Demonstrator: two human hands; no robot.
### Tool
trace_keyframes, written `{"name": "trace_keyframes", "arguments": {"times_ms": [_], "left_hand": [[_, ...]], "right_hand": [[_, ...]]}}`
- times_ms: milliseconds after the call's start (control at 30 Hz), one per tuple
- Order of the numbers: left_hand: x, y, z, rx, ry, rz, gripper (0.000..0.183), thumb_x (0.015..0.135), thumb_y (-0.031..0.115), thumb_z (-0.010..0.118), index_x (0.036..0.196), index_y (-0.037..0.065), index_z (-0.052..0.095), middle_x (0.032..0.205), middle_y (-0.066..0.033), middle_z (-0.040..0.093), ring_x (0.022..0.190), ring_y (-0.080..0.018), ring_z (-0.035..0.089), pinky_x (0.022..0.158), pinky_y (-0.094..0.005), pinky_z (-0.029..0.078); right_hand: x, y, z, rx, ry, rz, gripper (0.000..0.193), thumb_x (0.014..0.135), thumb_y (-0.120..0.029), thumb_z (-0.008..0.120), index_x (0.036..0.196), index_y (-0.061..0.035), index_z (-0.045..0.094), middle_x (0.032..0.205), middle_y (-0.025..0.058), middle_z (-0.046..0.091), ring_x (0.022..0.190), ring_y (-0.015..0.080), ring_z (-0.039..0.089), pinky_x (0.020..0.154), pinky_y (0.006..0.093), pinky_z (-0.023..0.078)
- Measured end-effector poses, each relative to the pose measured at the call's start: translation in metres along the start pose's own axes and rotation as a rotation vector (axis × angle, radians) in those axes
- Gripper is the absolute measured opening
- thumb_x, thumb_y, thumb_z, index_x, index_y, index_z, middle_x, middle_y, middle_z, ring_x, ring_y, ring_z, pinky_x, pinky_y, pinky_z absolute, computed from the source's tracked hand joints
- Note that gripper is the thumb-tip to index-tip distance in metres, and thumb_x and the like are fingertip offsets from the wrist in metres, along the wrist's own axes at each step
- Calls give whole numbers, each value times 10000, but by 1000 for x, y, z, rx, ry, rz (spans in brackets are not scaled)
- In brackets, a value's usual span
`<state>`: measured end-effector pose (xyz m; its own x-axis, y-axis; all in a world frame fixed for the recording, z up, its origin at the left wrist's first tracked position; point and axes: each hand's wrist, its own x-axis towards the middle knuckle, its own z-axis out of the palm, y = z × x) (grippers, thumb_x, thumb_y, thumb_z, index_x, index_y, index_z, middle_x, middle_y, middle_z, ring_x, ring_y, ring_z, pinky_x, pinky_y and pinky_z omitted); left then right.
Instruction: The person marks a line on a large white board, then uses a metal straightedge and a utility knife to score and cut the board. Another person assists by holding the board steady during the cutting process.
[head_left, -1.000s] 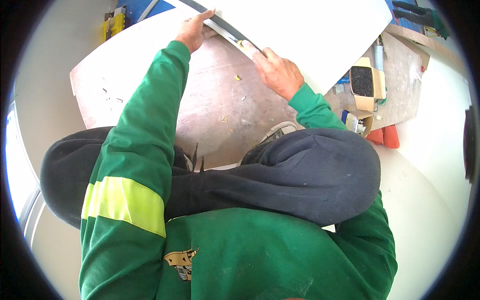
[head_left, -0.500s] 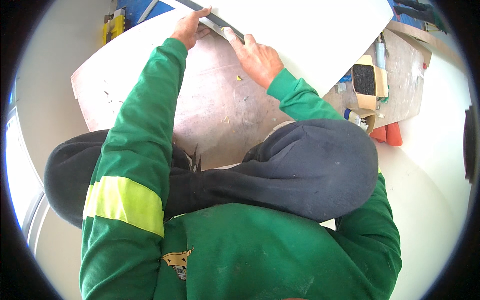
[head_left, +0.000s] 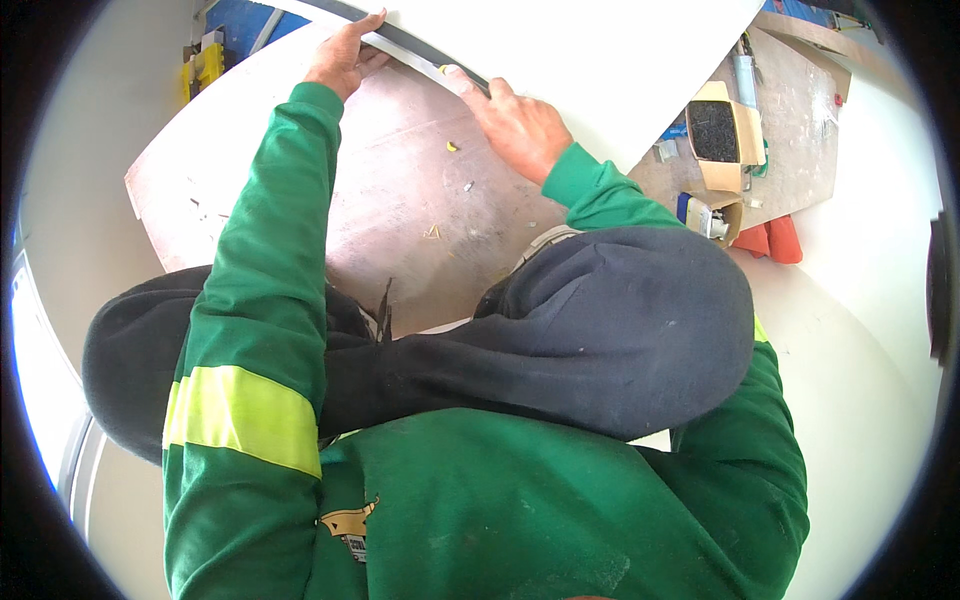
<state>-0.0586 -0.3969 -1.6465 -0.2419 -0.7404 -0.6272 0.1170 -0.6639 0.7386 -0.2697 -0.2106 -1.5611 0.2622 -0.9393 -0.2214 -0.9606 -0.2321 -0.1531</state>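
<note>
A large white panel (head_left: 570,70) lies at the top of the view, its near edge slanting down to the right. Along that edge runs a dark grey strip (head_left: 410,42) with a paler band beneath it. My left hand (head_left: 345,58) pinches the strip at the panel's edge, thumb on top and fingers underneath. Further right, my right hand (head_left: 518,125) is closed at the strip's lower end, index finger reaching along it. A tiny yellow bit shows by that fingertip; whether the hand holds anything else is hidden.
Under the panel lies a worn brownish board (head_left: 270,160) with scattered scraps and a yellow piece (head_left: 452,146). To the right stand an open cardboard box (head_left: 716,132) of black pieces, a smaller box (head_left: 727,218) and an orange-red cloth (head_left: 768,242). A yellow object (head_left: 205,72) sits far left.
My left hand has slid left along the strip, so my hands are further apart. The right hand stays near the strip's lower end. The whole view has shifted slightly.
</note>
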Motion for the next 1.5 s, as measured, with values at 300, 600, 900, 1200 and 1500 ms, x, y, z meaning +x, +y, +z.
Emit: {"name": "trace_keyframes", "arguments": {"times_ms": [300,600,900,1200,1500], "left_hand": [[7,-3,-6,90,-23,0,696,949,295,799,1458,-38,462,1414,-226,430,1343,-356,489,1221,-445,444],[-1,8,3,-20,65,-36,632,971,276,758,1455,-12,470,1451,-203,439,1338,-358,492,1162,-487,449],[-7,10,5,-43,101,-62,747,960,273,767,1541,5,381,1573,-229,310,1411,-377,414,1199,-502,400],[-3,9,3,-46,89,-79,700,946,265,783,1496,10,431,1537,-206,332,1368,-359,448,1183,-498,423],[-6,10,3,-49,80,-86,661,959,263,772,1481,9,457,1533,-202,352,1367,-357,459,1184,-487,432]], "right_hand": [[-65,25,5,18,-57,89,787,953,-17,585,1651,-265,317,986,181,615,696,322,723,578,451,618],[-140,37,-17,103,-317,251,873,936,-147,718,1673,-255,263,1056,191,602,781,313,735,659,430,640],[-165,43,-34,122,-548,353,1012,885,-389,800,1690,-238,207,1132,199,579,867,332,727,755,448,628],[-187,51,-31,143,-683,457,973,917,-365,765,1695,-246,192,1266,264,562,982,358,714,832,467,609],[-229,74,-24,364,-728,610,842,964,-314,711,1662,-205,253,1243,271,590,974,370,719,824,480,600]]}}
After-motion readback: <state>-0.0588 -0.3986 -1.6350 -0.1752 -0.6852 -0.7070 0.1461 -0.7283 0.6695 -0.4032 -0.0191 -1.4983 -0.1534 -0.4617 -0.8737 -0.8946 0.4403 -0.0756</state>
